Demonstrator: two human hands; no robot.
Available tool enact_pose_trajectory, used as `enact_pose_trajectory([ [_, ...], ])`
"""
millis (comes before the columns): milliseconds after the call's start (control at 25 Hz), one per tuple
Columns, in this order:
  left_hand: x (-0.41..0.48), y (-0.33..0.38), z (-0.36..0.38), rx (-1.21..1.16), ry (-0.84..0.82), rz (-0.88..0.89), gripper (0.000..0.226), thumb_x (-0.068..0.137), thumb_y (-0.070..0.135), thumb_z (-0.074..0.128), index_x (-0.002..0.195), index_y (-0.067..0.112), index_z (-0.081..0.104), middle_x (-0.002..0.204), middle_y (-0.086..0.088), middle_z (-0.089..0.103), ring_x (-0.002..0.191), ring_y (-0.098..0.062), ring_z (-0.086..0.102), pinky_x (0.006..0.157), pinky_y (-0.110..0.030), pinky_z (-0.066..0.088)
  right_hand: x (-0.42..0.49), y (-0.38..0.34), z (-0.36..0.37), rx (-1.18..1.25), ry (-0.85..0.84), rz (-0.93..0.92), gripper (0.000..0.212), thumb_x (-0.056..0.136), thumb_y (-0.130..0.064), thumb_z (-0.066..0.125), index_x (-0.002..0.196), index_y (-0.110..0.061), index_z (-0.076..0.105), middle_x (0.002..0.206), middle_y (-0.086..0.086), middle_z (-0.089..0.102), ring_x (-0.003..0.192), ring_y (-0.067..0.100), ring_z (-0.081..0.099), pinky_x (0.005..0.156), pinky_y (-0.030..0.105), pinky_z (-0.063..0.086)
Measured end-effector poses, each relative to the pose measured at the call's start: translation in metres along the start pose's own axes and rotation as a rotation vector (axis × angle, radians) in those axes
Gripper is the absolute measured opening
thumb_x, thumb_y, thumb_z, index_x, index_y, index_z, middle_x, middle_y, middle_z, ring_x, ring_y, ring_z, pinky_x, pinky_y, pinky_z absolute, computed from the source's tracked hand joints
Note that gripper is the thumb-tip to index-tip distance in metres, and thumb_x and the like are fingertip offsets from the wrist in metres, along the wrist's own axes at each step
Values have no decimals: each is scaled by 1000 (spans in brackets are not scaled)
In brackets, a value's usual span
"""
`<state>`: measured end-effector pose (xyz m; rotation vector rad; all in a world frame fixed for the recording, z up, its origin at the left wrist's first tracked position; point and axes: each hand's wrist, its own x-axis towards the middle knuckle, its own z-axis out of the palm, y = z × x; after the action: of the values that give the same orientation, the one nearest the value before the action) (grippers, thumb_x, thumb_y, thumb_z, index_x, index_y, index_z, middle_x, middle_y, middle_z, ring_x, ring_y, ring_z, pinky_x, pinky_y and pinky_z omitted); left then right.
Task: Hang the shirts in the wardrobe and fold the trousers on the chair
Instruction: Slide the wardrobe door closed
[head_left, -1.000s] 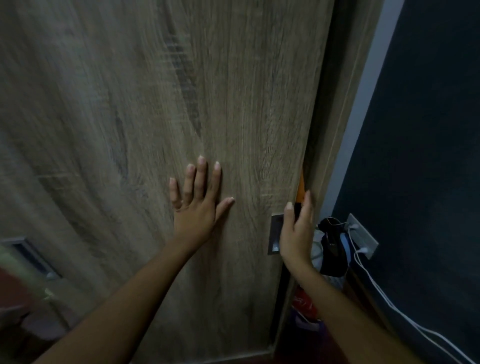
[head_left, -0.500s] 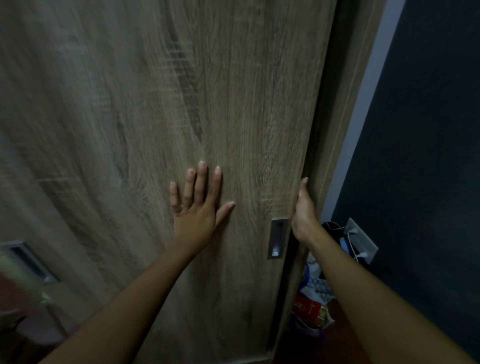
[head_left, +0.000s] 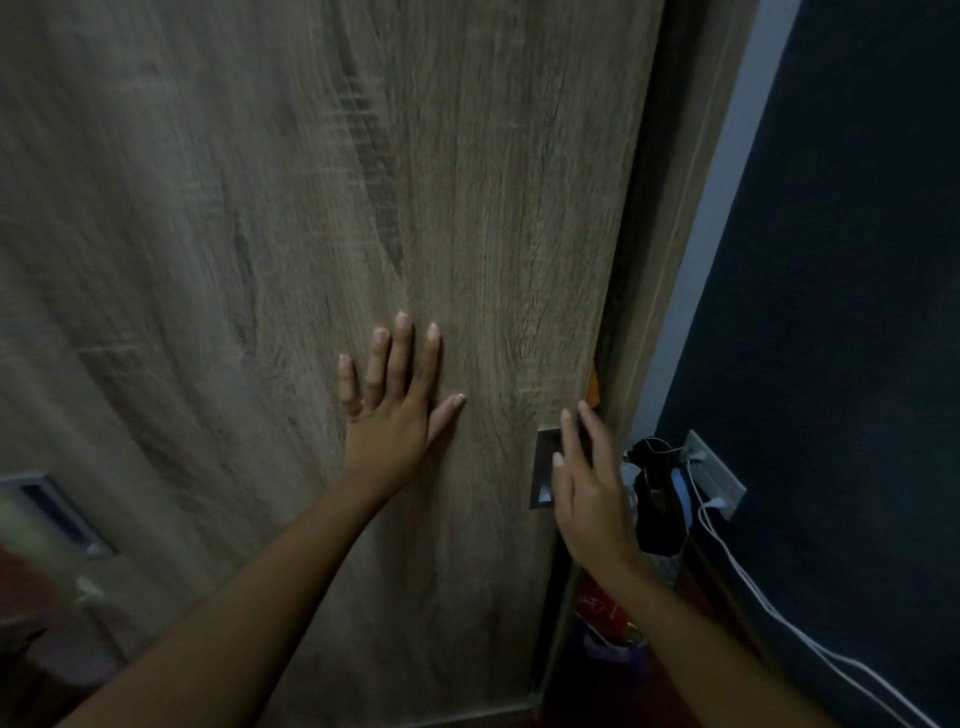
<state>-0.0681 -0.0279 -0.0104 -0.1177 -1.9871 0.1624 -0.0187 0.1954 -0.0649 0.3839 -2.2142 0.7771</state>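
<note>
A wood-grain sliding wardrobe door (head_left: 322, 218) fills most of the view. My left hand (head_left: 397, 400) lies flat against it with fingers spread and straight. My right hand (head_left: 587, 483) is at the door's right edge, fingers straight, over the recessed metal handle (head_left: 543, 478). A sliver of orange cloth (head_left: 592, 387) shows in the narrow gap between the door edge and the wardrobe frame (head_left: 670, 291). No shirts or trousers are otherwise visible.
A dark wall (head_left: 841, 260) stands at the right with a socket plate (head_left: 714, 473) and white cables (head_left: 753, 587). A black item (head_left: 657, 499) hangs beside it. Coloured bags (head_left: 608, 618) sit on the floor. Another recessed handle (head_left: 57, 506) shows at the far left.
My right hand left the door's edge, where it was wrapped half a second ago, and now lies flat over the handle. The orange cloth is visible in the gap again. My left hand stayed put.
</note>
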Motion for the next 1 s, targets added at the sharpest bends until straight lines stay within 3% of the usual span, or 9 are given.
enact_pose_trajectory([
  [160, 1, -1, -1, 6, 8, 8, 78, 92, 65, 35, 152, 23, 7, 158, -2, -19, 144, -18, -19, 112, -47, -1, -8, 27, 3, -248, -112, -347, 27, 91, -7, 46, 107, 6, 64, 115, 21, 61, 108, 33, 59, 113, 46, 27],
  [240, 0, -1, -1, -5, -5, 7, 78, 93, 65, 34, 152, 23, 5, 157, -1, -21, 144, -17, -20, 112, -47, -2, -3, 37, 1, -350, -211, -448, 27, 91, -10, 43, 101, 3, 65, 102, 16, 63, 97, 29, 59, 114, 46, 24],
  [360, 0, 0, -2, -19, -11, 0, 78, 93, 65, 34, 152, 23, 4, 157, 0, -21, 144, -17, -20, 112, -47, -3, 5, 42, -3, -546, -306, -601, 33, 92, -13, 40, 106, 0, 67, 102, 12, 64, 103, 26, 57, 113, 50, 25],
  [480, 0, 0, -1, -9, 4, -4, 78, 93, 65, 34, 152, 23, 6, 158, -1, -19, 144, -17, -19, 112, -47, -2, 9, 45, -8, -651, -360, -721, 39, 89, -17, 37, 93, -6, 74, 100, 10, 67, 110, 27, 59, 110, 52, 25],
  [600, 1, 0, 0, 4, 6, -4, 78, 93, 65, 34, 152, 23, 6, 158, -1, -19, 144, -17, -18, 112, -47, -1, 13, 44, -13, -669, -373, -765, 41, 87, -20, 35, 86, -9, 74, 95, 8, 67, 107, 26, 61, 107, 51, 26],
  [800, 1, 4, -2, 0, 15, 8, 77, 93, 65, 35, 152, 23, 9, 158, -1, -17, 145, -17, -16, 112, -47, 0, 14, 51, -16, -696, -377, -793, 42, 85, -19, 35, 88, -10, 75, 97, 7, 67, 109, 26, 60, 112, 48, 17],
  [1000, 3, 14, -2, -15, -3, 12, 76, 93, 64, 34, 152, 24, 8, 158, -1, -18, 145, -17, -17, 112, -46, -2, 15, 62, -18, -676, -333, -809, 38, 85, -17, 38, 88, -8, 75, 97, 8, 67, 107, 26, 62, 108, 49, 27],
])
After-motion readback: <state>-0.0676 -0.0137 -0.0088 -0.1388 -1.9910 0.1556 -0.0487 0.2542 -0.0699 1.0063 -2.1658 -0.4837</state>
